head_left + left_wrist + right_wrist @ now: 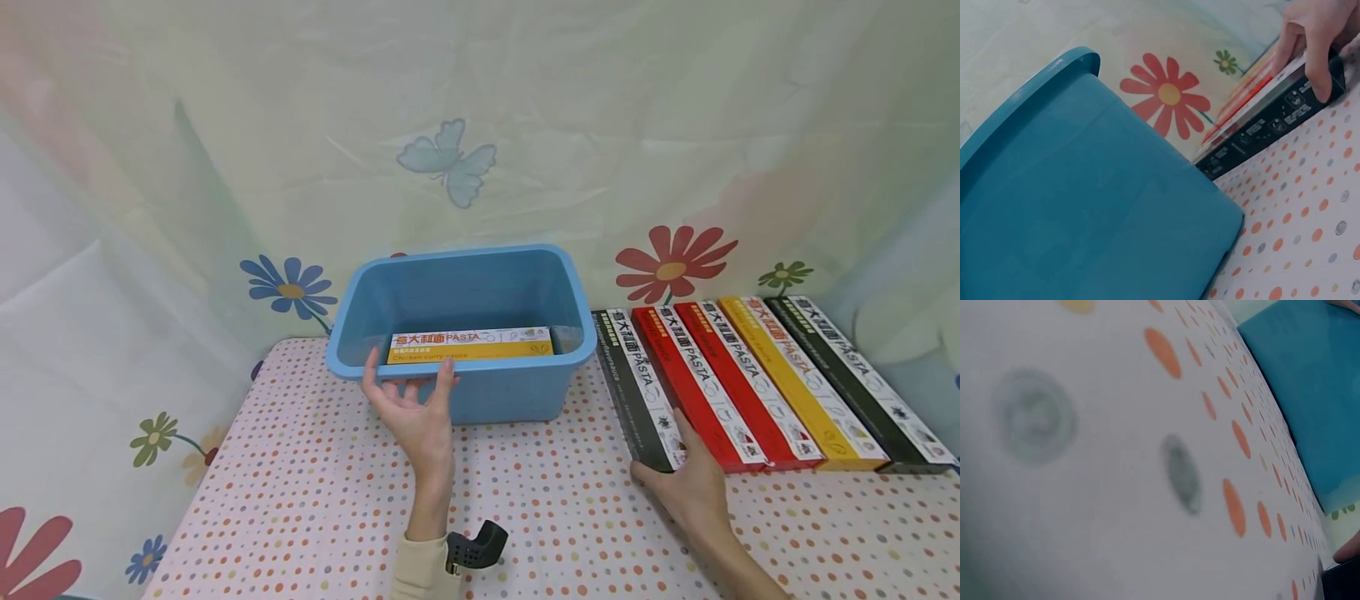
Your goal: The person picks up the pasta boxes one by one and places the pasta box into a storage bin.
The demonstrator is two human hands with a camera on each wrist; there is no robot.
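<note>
A light blue plastic bin (517, 364) stands at the middle of the table, and a yellow pasta box (495, 347) labelled chicken curry sauce lies inside it. My left hand (412, 417) holds the bin's front rim, its thumb and a finger at the edge and other fingers below. To the right, my right hand (693, 487) grips the near end of a black pasta box (628, 387), the leftmost of a row. The left wrist view shows this box's dark side (1260, 128) beyond the bin. Only a dark corner (1342, 581) of it appears in the right wrist view.
Right of the black box lie two red pasta boxes (697, 387), a yellow box (806, 387) and another black box (862, 387), side by side. A flower-print sheet (540, 167) hangs behind the dotted tablecloth (300, 500).
</note>
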